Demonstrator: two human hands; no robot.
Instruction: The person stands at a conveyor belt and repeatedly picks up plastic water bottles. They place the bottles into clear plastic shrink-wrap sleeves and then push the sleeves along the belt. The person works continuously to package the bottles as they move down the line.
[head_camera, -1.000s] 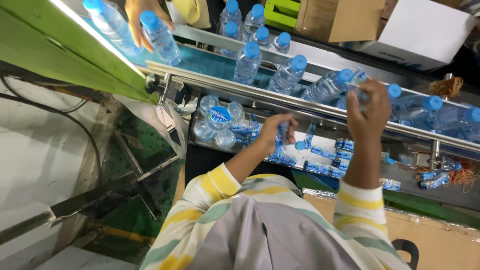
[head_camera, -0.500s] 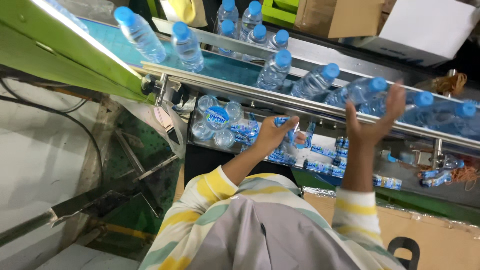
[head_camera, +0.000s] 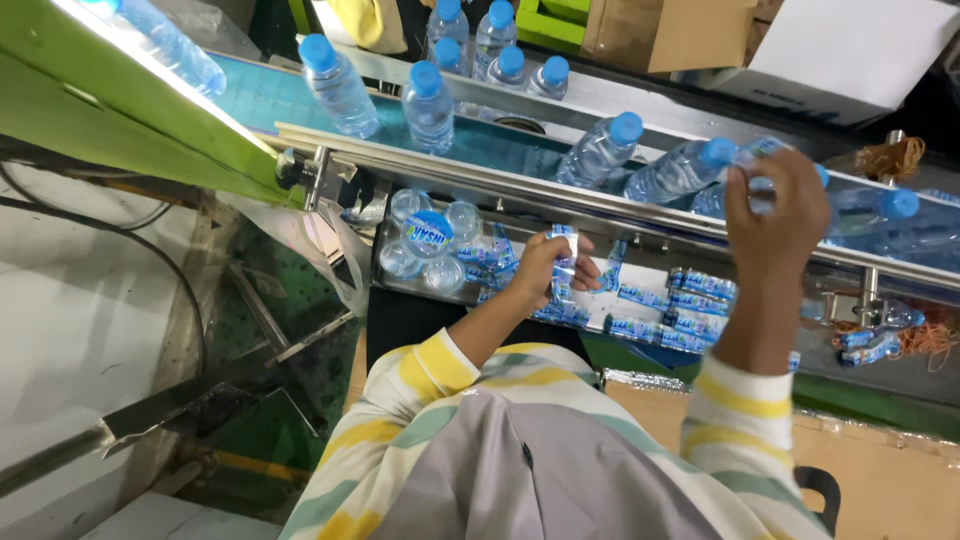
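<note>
A conveyor belt with a teal surface and a shiny metal rail runs across the upper part of the view, from a green machine housing at the far left toward the right. Several clear plastic water bottles with blue caps travel on it; some stand up and some lie on their side. Cardboard boxes are behind the belt.

The right hand is raised above the rail, seen from the back, with its fingers curled around a lying bottle near the neck. The grip looks closed, but the fingertips are hidden behind the hand. Just to the left of this hand lie two more bottles with their caps pointing right.

The left hand is lower, below the rail and well apart from the right hand. Its fingers pinch one blue and white label sleeve, holding it upright over a tray. More label sleeves lie scattered on the white tray between the two hands and under the right hand. To the left of the left hand, a group of bottles stands below the rail, seen from above.

Both arms wear sleeves striped in yellow, white and pale green. To the right of the right hand, rubber bands lie on the machine.
</note>
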